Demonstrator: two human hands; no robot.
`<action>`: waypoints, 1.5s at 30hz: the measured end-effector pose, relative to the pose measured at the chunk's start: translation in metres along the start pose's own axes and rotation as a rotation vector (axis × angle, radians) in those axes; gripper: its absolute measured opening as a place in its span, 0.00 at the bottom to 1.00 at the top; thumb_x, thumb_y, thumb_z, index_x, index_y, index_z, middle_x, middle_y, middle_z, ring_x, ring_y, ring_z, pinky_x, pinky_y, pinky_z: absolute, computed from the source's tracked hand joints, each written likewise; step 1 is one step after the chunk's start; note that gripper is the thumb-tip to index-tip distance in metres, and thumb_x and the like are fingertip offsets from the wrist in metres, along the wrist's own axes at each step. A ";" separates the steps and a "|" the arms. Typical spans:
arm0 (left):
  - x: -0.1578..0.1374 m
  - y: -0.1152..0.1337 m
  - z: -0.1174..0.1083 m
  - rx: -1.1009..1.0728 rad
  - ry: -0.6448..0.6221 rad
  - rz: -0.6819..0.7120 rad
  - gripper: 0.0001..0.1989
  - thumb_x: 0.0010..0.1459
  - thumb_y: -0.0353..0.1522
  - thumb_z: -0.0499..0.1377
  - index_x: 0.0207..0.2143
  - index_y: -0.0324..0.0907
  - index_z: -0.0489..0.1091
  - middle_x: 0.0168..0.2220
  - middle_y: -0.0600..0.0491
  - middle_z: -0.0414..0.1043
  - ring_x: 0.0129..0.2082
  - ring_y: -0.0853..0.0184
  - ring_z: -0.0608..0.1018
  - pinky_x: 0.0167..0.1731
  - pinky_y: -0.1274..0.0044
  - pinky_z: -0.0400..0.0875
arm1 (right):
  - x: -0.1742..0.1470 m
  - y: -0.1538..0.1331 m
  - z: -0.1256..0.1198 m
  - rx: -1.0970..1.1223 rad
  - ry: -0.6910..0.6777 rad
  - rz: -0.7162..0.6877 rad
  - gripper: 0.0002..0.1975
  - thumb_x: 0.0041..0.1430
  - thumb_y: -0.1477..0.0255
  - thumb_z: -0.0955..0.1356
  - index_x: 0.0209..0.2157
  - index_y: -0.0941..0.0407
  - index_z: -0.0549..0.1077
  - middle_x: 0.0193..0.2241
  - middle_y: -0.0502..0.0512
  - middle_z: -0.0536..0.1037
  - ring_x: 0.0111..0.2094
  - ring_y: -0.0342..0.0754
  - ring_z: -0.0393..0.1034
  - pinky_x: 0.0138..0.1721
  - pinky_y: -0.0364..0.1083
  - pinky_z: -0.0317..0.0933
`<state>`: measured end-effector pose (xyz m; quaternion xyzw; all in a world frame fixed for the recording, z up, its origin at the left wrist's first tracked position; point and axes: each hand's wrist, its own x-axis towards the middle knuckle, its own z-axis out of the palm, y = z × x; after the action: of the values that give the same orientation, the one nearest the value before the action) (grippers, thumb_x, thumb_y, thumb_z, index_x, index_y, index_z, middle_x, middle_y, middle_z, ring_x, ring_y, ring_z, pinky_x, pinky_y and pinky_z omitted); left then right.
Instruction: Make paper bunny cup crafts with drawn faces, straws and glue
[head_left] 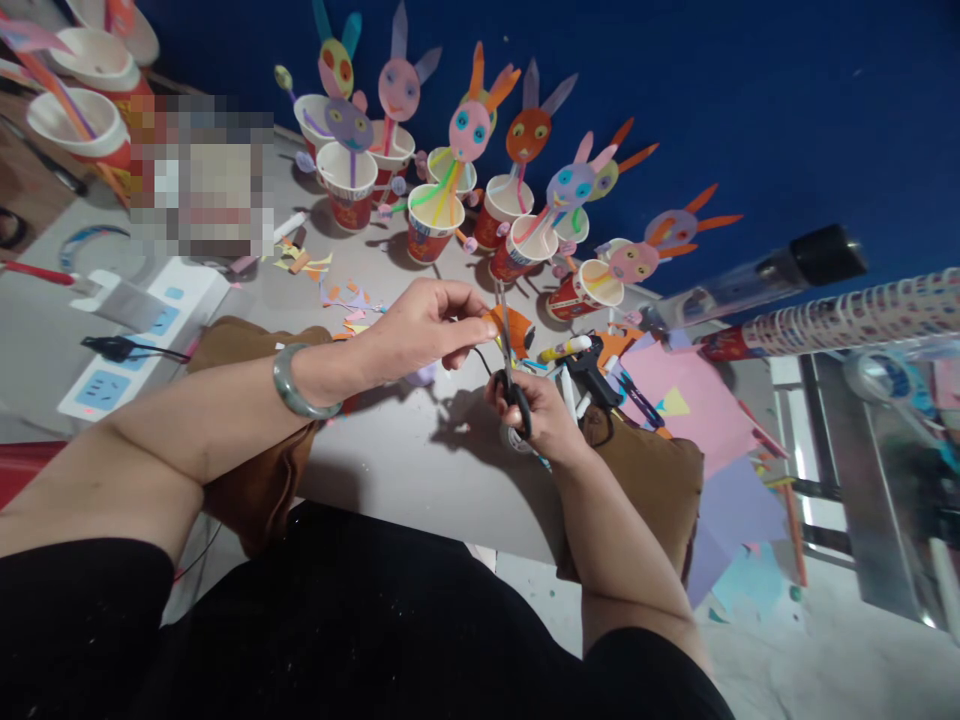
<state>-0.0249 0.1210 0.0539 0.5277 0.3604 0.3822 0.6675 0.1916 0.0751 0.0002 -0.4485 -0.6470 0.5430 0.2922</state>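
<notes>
My left hand [431, 325], with a bangle on its wrist, pinches a small piece of orange paper [513, 328] above the table. Black-handled scissors [513, 392] are gripped in my right hand [544, 415], their blades pointing away from me and lying against the orange paper. Whether the blades are parted cannot be made out clearly. Beyond my hands stand several red paper cups [429, 235] with paper rabbit heads [469, 132] on coloured stems rising out of them.
Paper scraps [349, 300] lie left of centre. A white power strip [142, 340] is at the left. Right of my hands are a black glue gun [592, 370], markers [566, 348], pink paper sheets [697, 400] and a long stack of cups [847, 315]. Brown cushions [645, 480] flank the table edge.
</notes>
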 end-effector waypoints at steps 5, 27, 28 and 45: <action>0.000 0.000 -0.001 0.018 0.014 0.008 0.10 0.59 0.23 0.61 0.25 0.40 0.70 0.16 0.61 0.65 0.16 0.79 0.68 0.18 0.85 0.62 | 0.000 -0.001 0.001 0.017 0.010 0.026 0.34 0.44 0.36 0.74 0.22 0.54 0.67 0.21 0.46 0.66 0.24 0.42 0.56 0.28 0.45 0.53; -0.002 0.005 0.001 0.076 0.003 0.018 0.14 0.57 0.22 0.60 0.21 0.41 0.65 0.16 0.61 0.64 0.16 0.79 0.67 0.18 0.85 0.62 | 0.000 -0.001 0.000 0.024 0.003 0.036 0.33 0.43 0.39 0.76 0.21 0.54 0.66 0.21 0.46 0.68 0.24 0.42 0.57 0.28 0.44 0.52; -0.001 0.005 0.001 0.074 0.003 0.020 0.13 0.57 0.22 0.60 0.21 0.41 0.65 0.16 0.61 0.64 0.16 0.79 0.67 0.18 0.85 0.62 | 0.000 0.000 0.000 0.027 0.003 0.038 0.33 0.42 0.39 0.76 0.21 0.54 0.67 0.21 0.46 0.68 0.24 0.42 0.57 0.28 0.44 0.53; 0.000 0.004 -0.002 0.089 0.022 0.011 0.13 0.58 0.21 0.60 0.23 0.42 0.65 0.15 0.61 0.64 0.16 0.78 0.67 0.19 0.83 0.62 | -0.001 -0.002 0.000 0.026 0.008 0.049 0.33 0.42 0.39 0.76 0.22 0.54 0.68 0.21 0.46 0.68 0.24 0.42 0.56 0.28 0.44 0.53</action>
<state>-0.0270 0.1219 0.0571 0.5548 0.3813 0.3752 0.6372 0.1916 0.0746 0.0025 -0.4626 -0.6275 0.5566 0.2870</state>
